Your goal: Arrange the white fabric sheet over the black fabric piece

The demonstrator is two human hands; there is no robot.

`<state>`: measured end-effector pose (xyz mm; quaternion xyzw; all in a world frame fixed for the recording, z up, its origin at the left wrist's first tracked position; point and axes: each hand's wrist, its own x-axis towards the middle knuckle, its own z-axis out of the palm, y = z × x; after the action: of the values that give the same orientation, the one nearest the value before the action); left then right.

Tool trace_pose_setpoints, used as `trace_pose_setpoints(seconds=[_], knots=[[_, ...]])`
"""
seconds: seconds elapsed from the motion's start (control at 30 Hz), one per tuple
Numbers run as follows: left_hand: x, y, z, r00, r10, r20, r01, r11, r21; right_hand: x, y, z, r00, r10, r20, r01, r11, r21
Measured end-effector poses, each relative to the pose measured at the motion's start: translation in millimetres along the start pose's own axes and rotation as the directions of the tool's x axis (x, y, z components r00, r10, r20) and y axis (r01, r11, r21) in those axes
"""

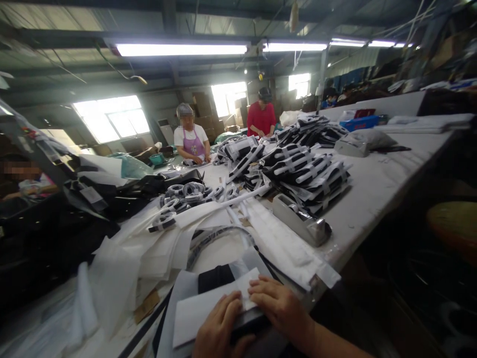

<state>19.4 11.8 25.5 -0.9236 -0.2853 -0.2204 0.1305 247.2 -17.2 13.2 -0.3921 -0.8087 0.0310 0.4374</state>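
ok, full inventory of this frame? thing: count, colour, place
table: one, white, centre to right
packed stack: one big pile, black and white, mid-table
tape dispenser: one, grey, beside the stack
tape rolls: several, clear, left of centre
plastic bags: many, white, near left
black item: one, under the card
white card: one, under both hands
co-workers: two at the far end
left hand: flat on card
right hand: fingers on card edge

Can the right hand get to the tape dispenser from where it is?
Probably yes: the right hand lies flat on the white card, and only flat white bags lie between it and the tape dispenser.
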Motion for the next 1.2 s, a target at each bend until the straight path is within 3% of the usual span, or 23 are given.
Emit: trace_pose_setpoints(seconds=[0.1, 0.27, 0.43, 0.53, 0.63, 0.73, 0.83, 1.0, 1.07, 1.13, 1.2], knots=[[-6.5, 2.2, 7.4, 0.997, -0.064, -0.030, 0.065, 0.998, 0.027, 3.5, -3.6, -3.2, 0.997, -0.051, -0.053, 0.049, 0.998, -0.030], [-4.8, 2.0, 11.6, 0.989, 0.140, -0.055, -0.130, 0.978, 0.162, 9.3, -8.2, -11.1, 0.982, -0.168, -0.087, 0.156, 0.979, -0.133], [-3.3, 1.9, 11.9, 0.982, 0.174, -0.068, -0.153, 0.959, 0.241, 6.1, -14.8, -21.1, 0.974, -0.225, -0.039, 0.214, 0.959, -0.188], [-2.1, 3.6, 12.5, 0.972, 0.214, -0.094, -0.183, 0.948, 0.262, 10.4, -18.8, -32.1, 0.982, -0.181, 0.051, 0.186, 0.974, -0.129], [-2.0, 4.8, 15.2, 0.972, 0.212, -0.104, -0.174, 0.940, 0.292, 32.3, -14.8, -41.7, 0.972, -0.001, 0.233, 0.013, 0.999, -0.049], [-4.1, 4.2, 19.6, 0.972, 0.212, -0.100, -0.171, 0.933, 0.316, 68.6, 2.1, -36.1, 0.913, 0.172, 0.369, -0.132, 0.983, -0.131], [-6.3, 1.8, 23.2, 0.970, 0.212, -0.121, -0.168, 0.939, 0.302, 102.3, 27.2, -13.5, 0.849, 0.206, 0.487, -0.124, 0.973, -0.195], [-6.3, 5.0, 27.3, 0.959, 0.130, -0.254, -0.079, 0.976, 0.202, 124.4, 62.0, 18.3, 0.636, 0.208, 0.743, -0.036, 0.970, -0.241], [-6.0, 9.6, 30.8, 0.951, 0.050, -0.306, -0.007, 0.990, 0.140, 124.8, 71.2, 19.9, 0.581, 0.221, 0.783, -0.016, 0.965, -0.260], [-6.4, 13.6, 35.2, 0.938, -0.002, -0.346, 0.036, 0.995, 0.093, 124.4, 78.3, 18.2, 0.567, 0.232, 0.790, -0.004, 0.960, -0.280], [-7.2, 15.5, 39.0, 0.934, -0.009, -0.357, 0.039, 0.996, 0.078, 124.6, 83.3, 17.0, 0.590, 0.236, 0.772, 0.002, 0.956, -0.293]])
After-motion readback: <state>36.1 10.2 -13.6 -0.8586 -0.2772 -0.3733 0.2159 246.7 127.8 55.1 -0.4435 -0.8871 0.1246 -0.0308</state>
